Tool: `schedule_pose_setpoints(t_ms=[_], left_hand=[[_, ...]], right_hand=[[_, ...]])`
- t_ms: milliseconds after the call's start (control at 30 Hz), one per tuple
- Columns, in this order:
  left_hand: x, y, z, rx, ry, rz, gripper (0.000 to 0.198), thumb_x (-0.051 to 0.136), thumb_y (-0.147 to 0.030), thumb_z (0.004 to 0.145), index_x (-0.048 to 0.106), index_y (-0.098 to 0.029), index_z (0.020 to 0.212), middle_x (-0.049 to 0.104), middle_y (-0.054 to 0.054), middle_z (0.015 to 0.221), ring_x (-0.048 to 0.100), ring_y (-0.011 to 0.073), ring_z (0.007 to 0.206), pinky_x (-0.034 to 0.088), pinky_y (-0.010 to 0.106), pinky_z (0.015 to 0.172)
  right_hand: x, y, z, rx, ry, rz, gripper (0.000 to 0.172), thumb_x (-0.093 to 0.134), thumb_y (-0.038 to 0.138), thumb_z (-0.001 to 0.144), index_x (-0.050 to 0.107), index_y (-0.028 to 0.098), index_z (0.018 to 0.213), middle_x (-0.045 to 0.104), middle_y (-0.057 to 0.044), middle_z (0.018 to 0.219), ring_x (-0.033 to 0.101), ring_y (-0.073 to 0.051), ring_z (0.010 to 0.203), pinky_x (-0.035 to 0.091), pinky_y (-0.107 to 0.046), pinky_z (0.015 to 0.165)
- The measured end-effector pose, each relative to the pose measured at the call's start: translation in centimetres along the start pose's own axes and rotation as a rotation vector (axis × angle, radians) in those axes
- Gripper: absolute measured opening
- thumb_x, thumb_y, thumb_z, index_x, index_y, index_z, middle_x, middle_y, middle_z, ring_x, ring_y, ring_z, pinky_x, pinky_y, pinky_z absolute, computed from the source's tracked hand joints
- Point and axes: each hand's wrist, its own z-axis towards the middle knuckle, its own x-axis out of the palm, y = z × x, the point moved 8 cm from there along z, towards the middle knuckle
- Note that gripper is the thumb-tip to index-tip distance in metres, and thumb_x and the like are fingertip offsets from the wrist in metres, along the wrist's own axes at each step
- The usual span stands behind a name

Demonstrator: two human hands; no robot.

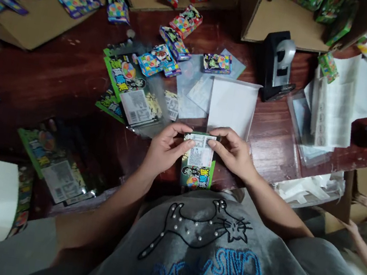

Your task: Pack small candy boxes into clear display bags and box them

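Observation:
A green candy packet with a white barcode label on it is held at the near edge of the dark wooden table. My left hand grips its left side, thumb on the label. My right hand grips the right side, thumb on the label's other edge. A white bag lies flat just beyond my hands.
Labelled green packets and small colourful boxes lie left of centre. A black tape dispenser stands at the back right beside sheets of labels. Cardboard boxes line the far side. Another person's hand shows at right.

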Motion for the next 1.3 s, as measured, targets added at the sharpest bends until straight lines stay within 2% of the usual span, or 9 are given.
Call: schedule_pose_setpoints(t_ms=[133,200,367,533,733,867,1100,1200,1300], left_hand=[[0.2,-1.5,0.2,0.092,0.006,0.078,0.022,0.072,-0.043,0.100,0.078,-0.023,0.107,0.079,0.008,0.123,0.074,0.0225,0.116,0.059,0.040,0.107],[0.1,-1.7,0.2,0.091,-0.031,0.067,0.020,0.072,-0.040,0.101,0.079,-0.023,0.106,0.080,0.007,0.124,0.075,0.0224,0.117,0.058,0.041,0.109],[-0.4,-2.1,-0.1,0.048,-0.117,-0.026,0.029,0.081,-0.039,0.093,0.074,-0.024,0.117,0.083,0.004,0.108,0.078,0.0194,0.103,0.062,0.034,0.094],[0.2,-3.5,0.4,0.000,0.016,0.100,0.019,0.078,-0.039,0.094,0.079,-0.021,0.094,0.084,0.006,0.107,0.077,0.0197,0.100,0.061,0.034,0.094],[0.5,-3.2,1.7,-0.112,0.061,0.101,0.016,0.083,-0.033,0.085,0.079,-0.019,0.088,0.083,0.005,0.090,0.075,0.0192,0.080,0.061,0.031,0.074],[-0.6,-2.7,1.3,-0.117,0.052,0.148,0.017,0.083,-0.039,0.088,0.084,-0.022,0.091,0.085,0.005,0.092,0.078,0.0201,0.084,0.063,0.033,0.080],[-1.4,-2.2,1.0,-0.066,0.148,0.185,0.025,0.088,-0.045,0.085,0.080,-0.023,0.093,0.084,0.006,0.103,0.079,0.0219,0.095,0.065,0.036,0.089],[-0.7,-1.0,1.3,-0.081,0.097,0.310,0.023,0.078,-0.044,0.093,0.077,-0.021,0.094,0.081,0.005,0.094,0.076,0.0204,0.086,0.062,0.032,0.080],[-0.4,0.2,1.6,-0.038,-0.037,0.439,0.022,0.066,-0.043,0.100,0.071,-0.022,0.094,0.076,0.003,0.086,0.072,0.0193,0.079,0.058,0.030,0.073]], right_hand=[[-0.3,0.9,0.2,-0.067,-0.001,-0.041,0.025,0.070,0.040,0.104,0.077,0.025,0.123,0.077,-0.007,0.128,0.071,-0.019,0.121,0.057,-0.043,0.111],[-0.4,1.3,0.0,-0.126,-0.019,-0.040,0.023,0.069,0.034,0.105,0.078,0.027,0.125,0.077,-0.007,0.134,0.070,-0.019,0.129,0.054,-0.045,0.117],[-0.2,1.2,-0.5,-0.106,-0.060,-0.021,0.036,0.070,0.035,0.104,0.072,0.031,0.140,0.080,-0.005,0.132,0.075,-0.018,0.123,0.057,-0.045,0.114],[-0.3,1.2,0.3,0.063,0.018,0.113,0.019,0.081,0.042,0.095,0.085,0.025,0.104,0.085,-0.004,0.113,0.078,-0.018,0.106,0.060,-0.039,0.104],[0.1,-0.3,1.6,0.359,0.012,0.330,0.037,0.097,0.047,0.073,0.081,0.019,0.088,0.081,-0.001,0.089,0.069,-0.012,0.079,0.058,-0.033,0.087],[1.2,-1.1,1.2,0.446,0.008,0.472,0.036,0.098,0.048,0.067,0.082,0.020,0.083,0.080,0.002,0.082,0.068,-0.011,0.075,0.058,-0.031,0.086],[0.8,0.4,0.6,0.198,0.070,0.258,0.034,0.075,0.057,0.094,0.084,0.024,0.095,0.085,-0.002,0.101,0.077,-0.017,0.092,0.061,-0.037,0.094],[0.9,0.5,1.1,0.018,0.053,0.018,0.029,0.068,0.051,0.100,0.082,0.026,0.107,0.085,-0.007,0.112,0.080,-0.023,0.103,0.064,-0.044,0.098],[1.5,0.3,1.9,-0.126,0.014,-0.219,0.026,0.068,0.046,0.098,0.077,0.032,0.119,0.083,-0.009,0.117,0.081,-0.032,0.108,0.067,-0.054,0.096]])
